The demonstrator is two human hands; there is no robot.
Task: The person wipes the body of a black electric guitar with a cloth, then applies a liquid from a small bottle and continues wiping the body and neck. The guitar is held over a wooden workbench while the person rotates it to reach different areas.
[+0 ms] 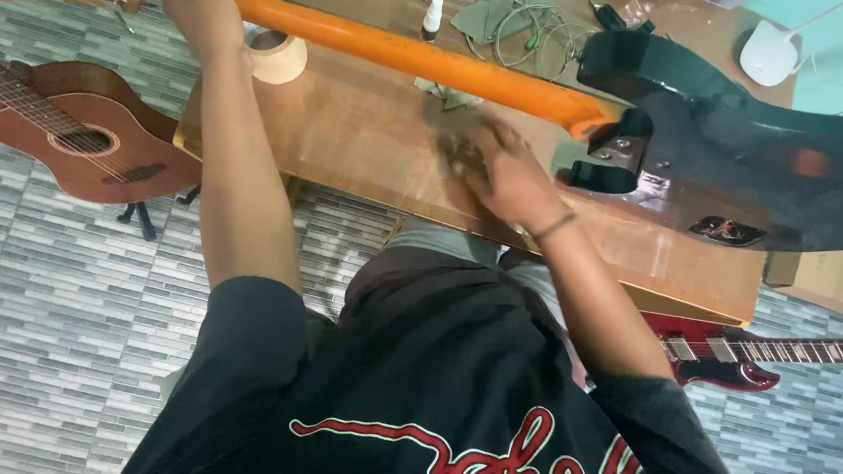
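Fingers of the left hand [200, 18] wrap the long, stiff orange guitar neck [412, 60], the safest grip, lying on the glossy wooden counter [359, 144]; blurred right hand [495, 171], spread flat, presses the counter.

The person wears a loose black short-sleeved shirt [419, 381] with curling red lettering edged in white across the near part. Both forearms are bare below the sleeves. A thin dark band [554, 225] circles the right wrist, and grey fabric shows just beyond the shirt's far edge.
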